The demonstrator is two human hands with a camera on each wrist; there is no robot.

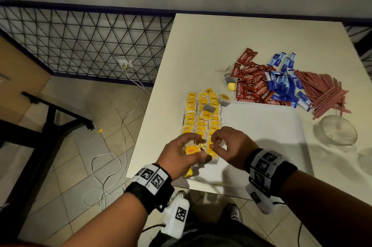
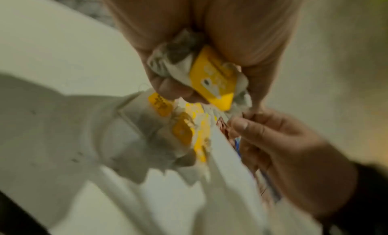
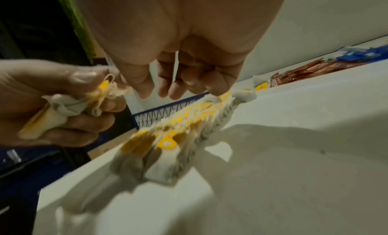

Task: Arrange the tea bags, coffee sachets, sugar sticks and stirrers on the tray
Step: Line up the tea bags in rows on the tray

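On the white tray (image 1: 261,126), yellow-tagged tea bags (image 1: 201,114) lie in three close rows along its left edge. My left hand (image 1: 198,148) hovers over the near end of those rows and grips a crumpled bunch of tea bags (image 2: 212,75). My right hand (image 1: 214,143) is right beside it, fingers curled, pinching a thin white tea bag string (image 3: 176,64) at the edge of that bunch. Beyond the tray lie red coffee sachets (image 1: 253,83), blue sugar sticks (image 1: 283,81) and red stirrers (image 1: 322,91) in loose piles.
Two stray tea bags (image 1: 230,83) lie between the rows and the coffee pile. A clear glass bowl (image 1: 336,132) stands right of the tray. The white table (image 1: 201,45) ends just left of the tea bag rows. Cables lie on the tiled floor below.
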